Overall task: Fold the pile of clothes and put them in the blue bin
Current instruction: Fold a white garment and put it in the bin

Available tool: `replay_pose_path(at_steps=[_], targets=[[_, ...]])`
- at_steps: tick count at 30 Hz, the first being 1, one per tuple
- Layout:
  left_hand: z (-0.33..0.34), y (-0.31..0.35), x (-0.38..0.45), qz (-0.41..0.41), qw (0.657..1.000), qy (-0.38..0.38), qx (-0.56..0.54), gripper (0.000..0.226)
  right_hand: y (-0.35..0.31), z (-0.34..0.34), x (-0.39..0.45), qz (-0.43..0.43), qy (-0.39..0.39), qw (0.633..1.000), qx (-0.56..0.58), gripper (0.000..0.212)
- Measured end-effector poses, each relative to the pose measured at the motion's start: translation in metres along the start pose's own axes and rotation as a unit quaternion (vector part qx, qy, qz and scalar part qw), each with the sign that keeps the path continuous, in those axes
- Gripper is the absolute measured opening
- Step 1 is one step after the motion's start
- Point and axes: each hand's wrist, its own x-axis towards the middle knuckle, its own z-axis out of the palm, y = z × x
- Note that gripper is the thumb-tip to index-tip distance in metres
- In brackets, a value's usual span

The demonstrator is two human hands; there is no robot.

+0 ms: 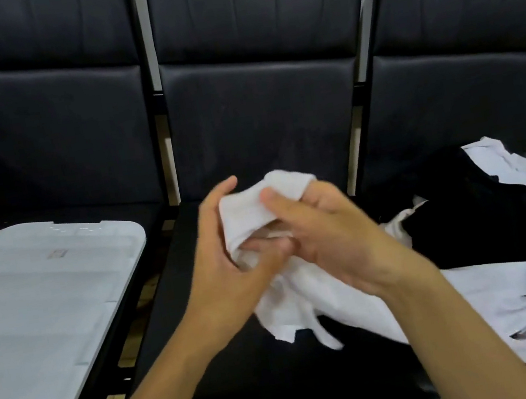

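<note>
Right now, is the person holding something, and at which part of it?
Yes. Both hands hold a white garment at its bunched upper end: the left hand and right hand curl their fingers around it, while the rest hangs down onto the seat.

A white ribbed plastic lid (pixel 40 294) lies on the left black padded seat (pixel 50 135); the heap of black and white clothes (pixel 485 234) lies on the right seat, spilling onto the middle seat (pixel 246 372).
</note>
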Motion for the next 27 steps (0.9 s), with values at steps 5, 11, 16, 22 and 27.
replay_pose_path(at_steps=[5, 11, 16, 22, 27], targets=[[-0.015, -0.017, 0.008, 0.048, 0.983, 0.054, 0.170, 0.037, 0.034, 0.001, 0.016, -0.084, -0.002, 0.952, -0.295, 0.023], [-0.022, -0.022, 0.013, -0.001, 0.987, 0.029, 0.161, 0.024, 0.051, -0.010, 0.021, -0.137, 0.086, 0.905, -0.392, 0.064], [-0.044, 0.003, 0.012, -0.018, 0.997, 0.006, 0.079, 0.022, 0.063, -0.033, 0.014, 0.057, -0.104, 0.934, -0.338, 0.009], [-0.103, -0.016, 0.031, -0.001, 0.960, 0.281, 0.008, 0.024, 0.070, -0.087, 0.003, 0.118, -0.041, 0.901, -0.414, 0.046], [-0.177, -0.057, 0.036, -0.068, 0.888, 0.451, 0.065, 0.022, 0.068, -0.139, -0.010, 0.159, 0.064, 0.849, -0.500, 0.039]])
